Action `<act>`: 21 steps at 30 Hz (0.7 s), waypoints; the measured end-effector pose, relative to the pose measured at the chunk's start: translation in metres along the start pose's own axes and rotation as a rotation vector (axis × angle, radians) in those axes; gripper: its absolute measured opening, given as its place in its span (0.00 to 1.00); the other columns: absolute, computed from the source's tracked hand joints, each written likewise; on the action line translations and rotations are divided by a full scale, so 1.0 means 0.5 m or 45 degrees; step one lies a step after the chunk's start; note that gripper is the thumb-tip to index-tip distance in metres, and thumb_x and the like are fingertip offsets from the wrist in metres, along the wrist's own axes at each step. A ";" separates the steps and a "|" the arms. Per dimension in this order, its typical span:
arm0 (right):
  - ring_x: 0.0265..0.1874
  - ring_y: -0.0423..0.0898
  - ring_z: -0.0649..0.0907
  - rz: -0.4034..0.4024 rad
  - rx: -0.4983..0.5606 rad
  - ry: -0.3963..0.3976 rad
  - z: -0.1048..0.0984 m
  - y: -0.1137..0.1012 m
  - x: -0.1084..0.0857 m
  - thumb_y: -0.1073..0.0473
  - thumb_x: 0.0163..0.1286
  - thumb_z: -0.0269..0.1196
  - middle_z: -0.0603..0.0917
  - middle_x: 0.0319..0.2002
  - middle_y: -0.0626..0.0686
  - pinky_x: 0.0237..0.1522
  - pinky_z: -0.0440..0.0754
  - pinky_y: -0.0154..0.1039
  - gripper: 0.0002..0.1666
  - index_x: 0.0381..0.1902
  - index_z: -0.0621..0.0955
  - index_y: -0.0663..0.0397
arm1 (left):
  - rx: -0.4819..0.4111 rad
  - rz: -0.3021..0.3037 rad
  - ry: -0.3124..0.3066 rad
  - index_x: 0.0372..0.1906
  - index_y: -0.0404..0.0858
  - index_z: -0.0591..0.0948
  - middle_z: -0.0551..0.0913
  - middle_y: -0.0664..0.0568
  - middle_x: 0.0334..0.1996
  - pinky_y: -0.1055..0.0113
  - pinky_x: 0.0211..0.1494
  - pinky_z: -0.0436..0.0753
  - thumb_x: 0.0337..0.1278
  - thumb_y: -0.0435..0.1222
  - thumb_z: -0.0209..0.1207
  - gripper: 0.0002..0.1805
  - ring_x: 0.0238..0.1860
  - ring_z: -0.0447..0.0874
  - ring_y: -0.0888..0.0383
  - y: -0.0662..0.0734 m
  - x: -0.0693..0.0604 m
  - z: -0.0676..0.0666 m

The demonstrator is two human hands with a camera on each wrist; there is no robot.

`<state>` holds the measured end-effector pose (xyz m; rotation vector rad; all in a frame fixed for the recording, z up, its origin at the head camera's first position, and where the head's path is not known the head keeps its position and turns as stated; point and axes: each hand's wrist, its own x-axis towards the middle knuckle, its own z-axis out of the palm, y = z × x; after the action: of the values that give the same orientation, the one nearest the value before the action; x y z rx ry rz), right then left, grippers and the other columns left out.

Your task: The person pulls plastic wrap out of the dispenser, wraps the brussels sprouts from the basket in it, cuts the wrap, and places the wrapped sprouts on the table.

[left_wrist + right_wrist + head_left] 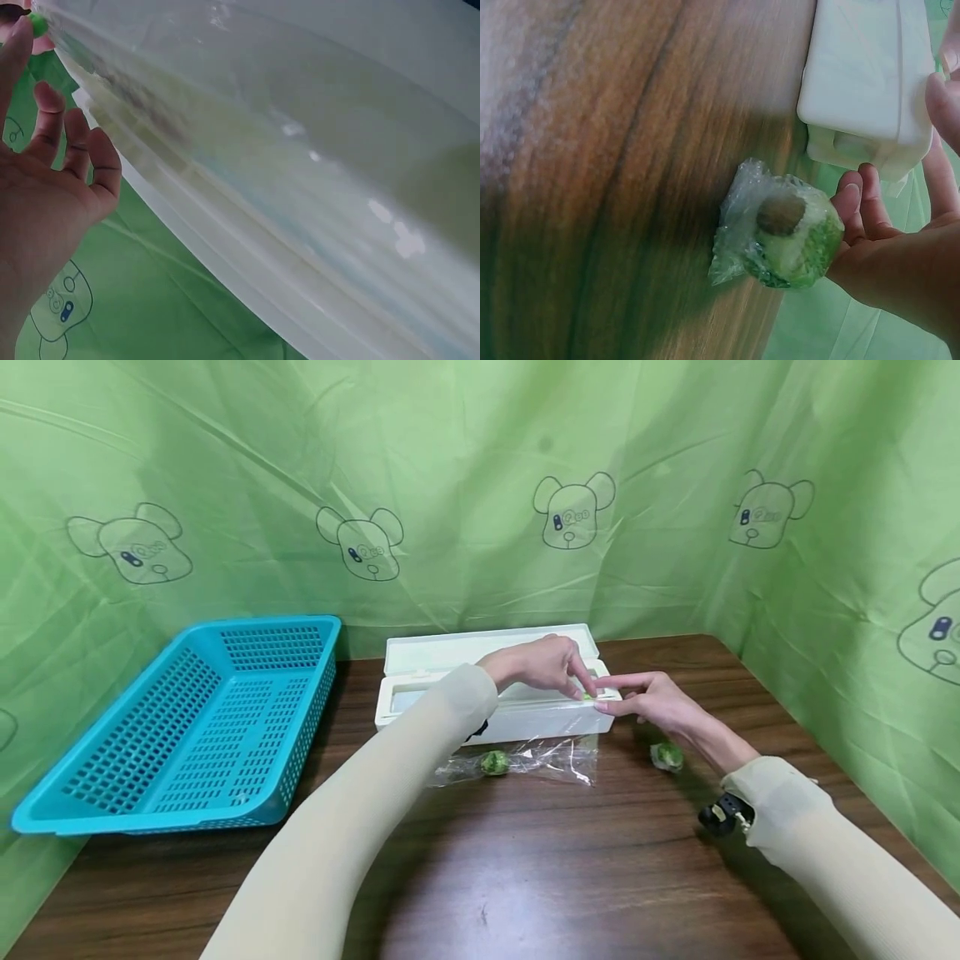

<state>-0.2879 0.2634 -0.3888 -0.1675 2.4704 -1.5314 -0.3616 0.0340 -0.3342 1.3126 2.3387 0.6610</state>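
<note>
A white cling-film dispenser (536,725) stands at the table's back with its lid (487,647) raised. My left hand (542,664) reaches over it, thumb and index finger at a small green slide cutter (37,25) near its right end. My right hand (660,700) holds that end between thumb and index finger, other fingers loosely bent. Clear film (558,758) comes down the front onto the table. On it lies a small green sprout-like vegetable (494,762). A second such vegetable (799,232), wrapped in film, lies under my right hand.
A blue perforated basket (300,752) stands on the table's left side. Green fabric (465,460) with printed bear heads hangs behind and along both sides. The brown wooden table (562,860) reaches forward towards me.
</note>
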 end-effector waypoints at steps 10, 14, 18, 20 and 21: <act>0.47 0.46 0.75 0.013 -0.016 -0.003 -0.001 0.000 0.000 0.51 0.65 0.77 0.74 0.73 0.56 0.44 0.73 0.43 0.38 0.70 0.80 0.54 | 0.003 -0.030 0.005 0.49 0.44 0.93 0.79 0.55 0.35 0.70 0.48 0.73 0.62 0.32 0.72 0.11 0.37 0.71 0.61 -0.013 -0.030 -0.006; 0.40 0.42 0.76 0.011 -0.013 -0.003 -0.002 -0.001 -0.001 0.51 0.65 0.77 0.76 0.71 0.56 0.38 0.72 0.40 0.37 0.70 0.80 0.54 | 0.030 -0.036 0.014 0.48 0.44 0.93 0.81 0.52 0.41 0.68 0.52 0.73 0.61 0.32 0.72 0.11 0.43 0.73 0.59 -0.011 -0.040 -0.009; 0.37 0.40 0.77 0.008 -0.007 -0.004 -0.001 -0.002 -0.001 0.51 0.65 0.77 0.77 0.70 0.57 0.36 0.73 0.39 0.37 0.70 0.80 0.54 | 0.045 -0.041 0.012 0.48 0.44 0.93 0.82 0.52 0.40 0.68 0.55 0.73 0.61 0.31 0.72 0.11 0.45 0.75 0.58 -0.011 -0.050 -0.012; 0.37 0.40 0.76 0.009 -0.004 -0.002 0.000 -0.003 -0.001 0.51 0.65 0.77 0.77 0.70 0.58 0.35 0.73 0.39 0.37 0.70 0.80 0.55 | 0.047 -0.040 0.011 0.48 0.44 0.93 0.82 0.52 0.41 0.68 0.55 0.74 0.61 0.32 0.72 0.11 0.46 0.76 0.58 -0.014 -0.054 -0.013; 0.37 0.40 0.76 0.010 -0.003 -0.002 0.000 -0.003 -0.001 0.51 0.65 0.77 0.77 0.70 0.58 0.35 0.73 0.39 0.37 0.70 0.80 0.55 | 0.045 -0.041 0.010 0.48 0.44 0.93 0.82 0.52 0.41 0.68 0.55 0.74 0.61 0.32 0.72 0.11 0.46 0.76 0.58 -0.016 -0.056 -0.012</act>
<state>-0.2877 0.2628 -0.3873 -0.1592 2.4689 -1.5243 -0.3565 0.0050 -0.3310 1.2869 2.3825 0.6188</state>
